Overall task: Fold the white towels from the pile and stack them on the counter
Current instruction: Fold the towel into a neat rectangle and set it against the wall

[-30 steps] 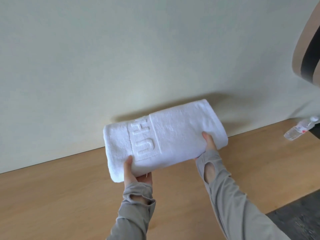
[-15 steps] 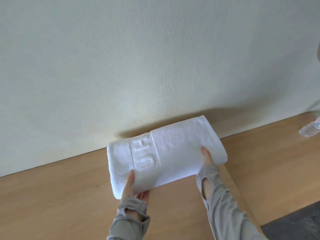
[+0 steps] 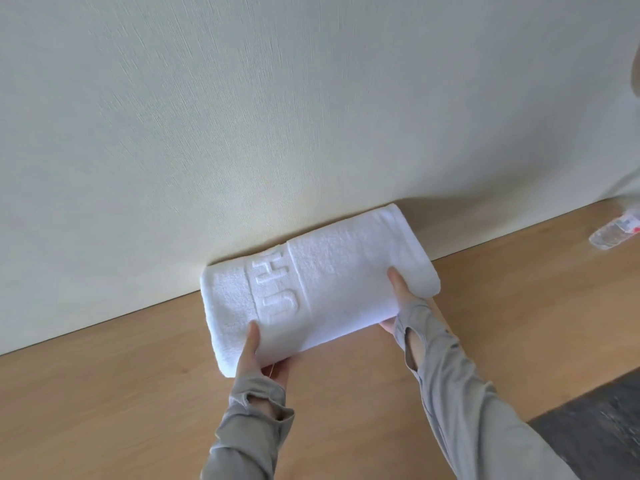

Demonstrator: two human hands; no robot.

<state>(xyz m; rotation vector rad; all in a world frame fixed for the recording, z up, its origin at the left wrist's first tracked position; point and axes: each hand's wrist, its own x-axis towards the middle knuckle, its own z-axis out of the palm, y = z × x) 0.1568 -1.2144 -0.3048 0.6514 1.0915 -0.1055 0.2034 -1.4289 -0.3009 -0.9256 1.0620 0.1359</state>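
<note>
A folded white towel [image 3: 332, 285] with embossed letters lies slanted against the pale wall, low over the wooden counter [image 3: 138, 393]. My left hand [image 3: 258, 358] grips its near left corner, thumb on top and fingers underneath. My right hand [image 3: 398, 299] grips the near right edge the same way, thumb on top. Both wrists wear grey sleeves with thumb holes. I cannot tell whether the towel's far edge rests on the counter. The pile of towels is out of view.
A clear plastic bottle [image 3: 614, 232] lies on its side on the counter at the far right. The wall [image 3: 277, 116] rises right behind the towel. Dark floor [image 3: 595, 431] shows past the counter's edge at the lower right.
Both hands have carried the folded towel down and away toward the wall, closer to the counter. The grip is the same. The view has shifted left, so the bottle sits nearer the right edge.
</note>
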